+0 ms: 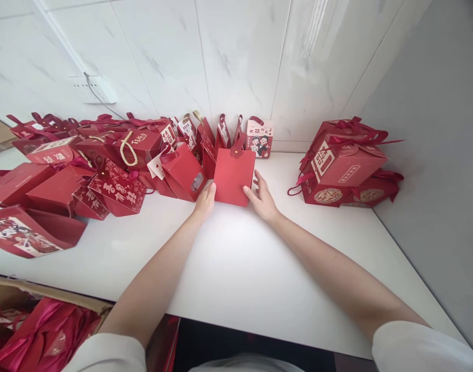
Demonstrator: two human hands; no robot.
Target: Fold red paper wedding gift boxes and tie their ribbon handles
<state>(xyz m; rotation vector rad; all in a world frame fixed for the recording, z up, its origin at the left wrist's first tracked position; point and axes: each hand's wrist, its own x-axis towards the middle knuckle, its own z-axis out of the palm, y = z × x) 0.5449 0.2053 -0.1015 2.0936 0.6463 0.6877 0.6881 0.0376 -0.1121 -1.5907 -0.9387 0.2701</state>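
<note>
A plain red gift box [234, 177] with a dark red ribbon loop and flower-shaped tab at its top stands upright on the white table, between my two hands. My left hand [205, 200] grips its lower left edge, thumb in front and the other fingers mostly hidden. At the lower right edge, the thumb of my right hand [263, 198] overlaps the front, while the fingers are spread beside the box. Left of it leans a red box with an oval window [186, 173]. Behind on the right is a small box with a printed cartoon couple [260, 138].
Many red gift boxes [122, 188] crowd the table's left side. Stacked ribboned boxes [347, 160] stand at the right, near a grey panel [434, 170]. A cardboard carton [66, 294] holding red boxes is at lower left. A socket with a cable [92, 89] is on the tiled wall.
</note>
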